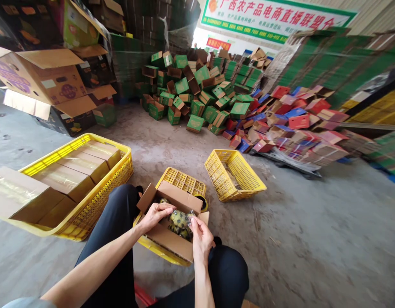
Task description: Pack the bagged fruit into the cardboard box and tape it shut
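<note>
Between my two hands is a yellow-green fruit [179,218] in clear plastic wrap with dark spots; its exact kind is hard to tell. My left hand [156,217] pinches the wrap at one end, and my right hand [200,236] pinches the other. Both hands are over an open cardboard box [168,242] with its flaps spread outward. More wrapped fruits [184,233] show inside, partly hidden by the hands and the held one. The box rests on a yellow plastic crate [181,179] between my knees.
At left, a large yellow basket [129,164] holds several taped cartons [85,164]. Another yellow basket [236,175] stands ahead on the concrete floor. Behind are heaps of green boxes [196,122] and red and blue boxes [298,122], with large cartons [43,81] stacked at left.
</note>
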Demonstrator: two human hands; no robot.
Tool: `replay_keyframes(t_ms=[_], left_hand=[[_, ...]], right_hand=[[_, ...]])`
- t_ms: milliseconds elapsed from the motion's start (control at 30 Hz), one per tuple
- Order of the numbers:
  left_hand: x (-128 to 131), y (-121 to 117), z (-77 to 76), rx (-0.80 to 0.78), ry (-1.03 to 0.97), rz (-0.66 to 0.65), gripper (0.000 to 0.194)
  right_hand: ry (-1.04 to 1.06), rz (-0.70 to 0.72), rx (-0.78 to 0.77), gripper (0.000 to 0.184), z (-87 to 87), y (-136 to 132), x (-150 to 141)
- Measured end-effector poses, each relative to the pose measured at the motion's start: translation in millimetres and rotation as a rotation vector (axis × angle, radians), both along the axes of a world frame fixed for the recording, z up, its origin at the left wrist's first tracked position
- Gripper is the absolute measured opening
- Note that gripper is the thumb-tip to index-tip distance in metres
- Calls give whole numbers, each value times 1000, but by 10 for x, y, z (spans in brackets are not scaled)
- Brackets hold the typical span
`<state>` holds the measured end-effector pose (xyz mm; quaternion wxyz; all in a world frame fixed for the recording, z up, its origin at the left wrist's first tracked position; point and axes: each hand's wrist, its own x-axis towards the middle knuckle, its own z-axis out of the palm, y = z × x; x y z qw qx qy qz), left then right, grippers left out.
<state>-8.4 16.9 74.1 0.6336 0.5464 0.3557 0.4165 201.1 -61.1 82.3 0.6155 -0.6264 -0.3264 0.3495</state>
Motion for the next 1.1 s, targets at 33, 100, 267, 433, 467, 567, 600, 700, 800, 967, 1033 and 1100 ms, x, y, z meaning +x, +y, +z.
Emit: replay_keyframes(t_ms=[33,100,267,433,467,567,600,700,800,967,1033,1100], left_hand=[[5,-1,-6,-12,-3,-1,49],[18,-4,-23,-35,-8,-10,51],[51,-1,-96,-32,-31,-12,46],[42,5,-143,-50,-18,-24,50],[35,4,-140,-64,-10,-26,52],[12,-1,-101,-100,11,-14,55],[5,-2,-82,-105,13,-9,56],[-13,1,-27,-75,12,12,56],[-25,12,1,-25,19,24,55],[-31,21,-11,-17,18,3,51],[-25,16,-22,-29,20,-10,53],[-15,7,-36,-68,9,-32,58]], right_hand=[[7,-21,-5,54,8,3,-3],[37,-55,-20,55,17,11,-3],[183,-115,5,56,20,21,24],[196,-88,4,55,7,8,39],[181,-71,1,55,1,3,42],[125,-6,12,60,-17,-14,47],[98,27,23,64,-21,-20,45],[-24,165,41,75,-30,-27,33],[-86,251,-1,69,-43,-22,27],[-139,268,-57,41,-49,-33,50],[-188,259,-28,36,-32,-43,50],[-208,231,14,35,-12,-48,45]])
